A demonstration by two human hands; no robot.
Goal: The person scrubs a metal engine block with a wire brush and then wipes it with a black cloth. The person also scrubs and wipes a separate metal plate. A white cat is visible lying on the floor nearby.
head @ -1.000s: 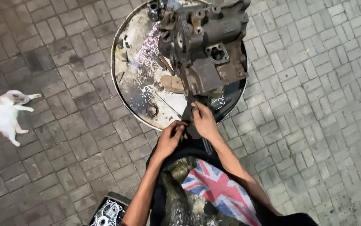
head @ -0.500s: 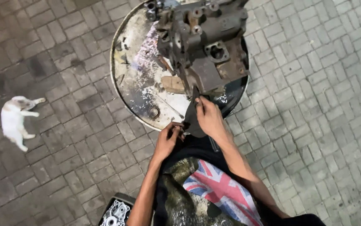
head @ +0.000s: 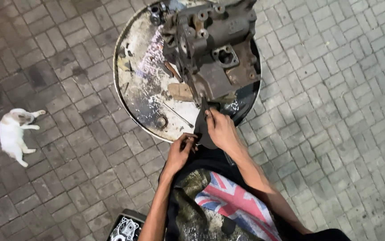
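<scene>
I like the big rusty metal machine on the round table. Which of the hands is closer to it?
The right hand. It reaches up to the bottom edge of the rusty metal machine. The left hand sits lower, at the round table's rim, farther from it.

It was an outdoor repair spot on a paved yard: grey brick pavers (head: 335, 89) underfoot, a grimy round metal drum top (head: 143, 80) used as a bench, and a rusty, oily machine casting (head: 219, 49) resting on it.
</scene>
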